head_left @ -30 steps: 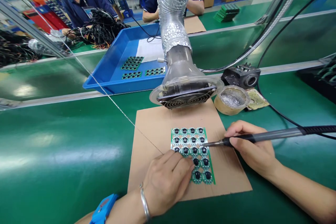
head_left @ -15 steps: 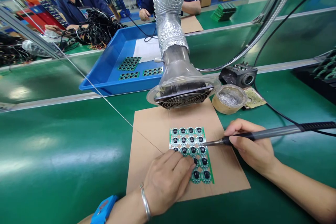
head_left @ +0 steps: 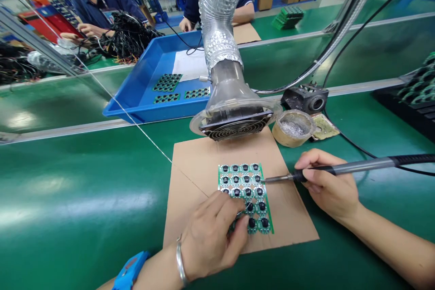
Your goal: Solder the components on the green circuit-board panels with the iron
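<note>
My right hand [head_left: 331, 186] grips a soldering iron [head_left: 360, 166] like a pen. Its metal tip meets the right edge of a green circuit board panel [head_left: 242, 179], near the second row of black round chips. Over the panel's lower left my left hand [head_left: 217, 226] is closed, thumb and forefinger pinching a thin solder wire [head_left: 152, 142]. That wire runs down from the upper left into the hand, and a short end pokes out past the fingertips above the board. The panel lies flat on a cardboard sheet [head_left: 193, 167]; my left hand covers its lower left corner.
A fume extractor hood [head_left: 234, 118] hangs just above the cardboard. Right of it stand a tub of solder scraps [head_left: 294, 129], a yellow sponge [head_left: 324, 127] and an iron holder [head_left: 306, 99]. Behind is a blue tray [head_left: 136, 95] with board panels. Two people sit across the bench.
The iron's tip has shifted slightly up along the board's right edge. My left fingers have lifted and re-pinched, so the wire's end now shows. The panel has moved slightly left in view.
</note>
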Demonstrator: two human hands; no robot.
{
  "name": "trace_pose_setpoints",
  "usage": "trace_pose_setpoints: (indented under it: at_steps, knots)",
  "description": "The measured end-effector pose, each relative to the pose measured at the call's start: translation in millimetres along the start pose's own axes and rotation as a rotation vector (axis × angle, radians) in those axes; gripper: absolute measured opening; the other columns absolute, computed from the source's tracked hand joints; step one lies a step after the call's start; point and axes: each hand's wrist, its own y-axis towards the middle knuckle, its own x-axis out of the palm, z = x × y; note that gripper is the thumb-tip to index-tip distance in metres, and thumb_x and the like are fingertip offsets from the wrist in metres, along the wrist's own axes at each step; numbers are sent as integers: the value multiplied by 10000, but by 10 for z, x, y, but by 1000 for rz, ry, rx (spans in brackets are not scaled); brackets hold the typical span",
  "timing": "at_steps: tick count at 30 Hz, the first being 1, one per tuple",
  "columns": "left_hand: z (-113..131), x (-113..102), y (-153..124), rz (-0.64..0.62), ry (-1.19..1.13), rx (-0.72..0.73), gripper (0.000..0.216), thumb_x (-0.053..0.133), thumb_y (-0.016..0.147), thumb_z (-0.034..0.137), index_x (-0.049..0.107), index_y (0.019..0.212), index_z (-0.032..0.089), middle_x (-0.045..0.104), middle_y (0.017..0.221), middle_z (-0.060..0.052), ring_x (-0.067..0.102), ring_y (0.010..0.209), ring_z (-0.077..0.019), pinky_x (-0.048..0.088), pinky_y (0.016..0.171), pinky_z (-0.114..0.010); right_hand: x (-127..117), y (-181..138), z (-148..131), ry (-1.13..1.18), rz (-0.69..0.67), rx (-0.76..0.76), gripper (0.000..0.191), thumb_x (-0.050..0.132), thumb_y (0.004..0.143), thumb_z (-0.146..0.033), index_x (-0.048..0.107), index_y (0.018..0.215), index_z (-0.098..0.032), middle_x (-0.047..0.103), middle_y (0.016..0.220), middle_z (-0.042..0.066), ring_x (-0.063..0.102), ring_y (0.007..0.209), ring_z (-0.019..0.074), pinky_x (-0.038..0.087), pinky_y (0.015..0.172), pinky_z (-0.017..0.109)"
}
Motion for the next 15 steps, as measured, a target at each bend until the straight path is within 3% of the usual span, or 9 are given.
trace_pose_setpoints:
  at_steps: [6,10,15]
  knots:
    - [100,-47,53,-61,43,46,94,455,820,110,517,880,148,536,724,-33,459,646,-132,424,560,-259,-21,24,7,21,-38,86,46,549,714,-184,591,714,-166,375,418,-70,252,332,49,152,359,221]
    - [59,-4,33,-24,184,67,90,485,832,139,545,899,149,541,706,-25,464,642,-132,420,556,-258,-70,1,33,-5,-18,44,36,571,716,-190,603,726,-176,391,443,-59,280,348,58,172,354,221]
    - [-14,37,11,2,173,59,98,519,822,139,552,913,155,551,714,-21,482,670,-140,416,582,-270,-92,-42,44,-91,-36,-21,46,602,722,-203,635,751,-190,443,498,-33,327,377,73,212,346,226]
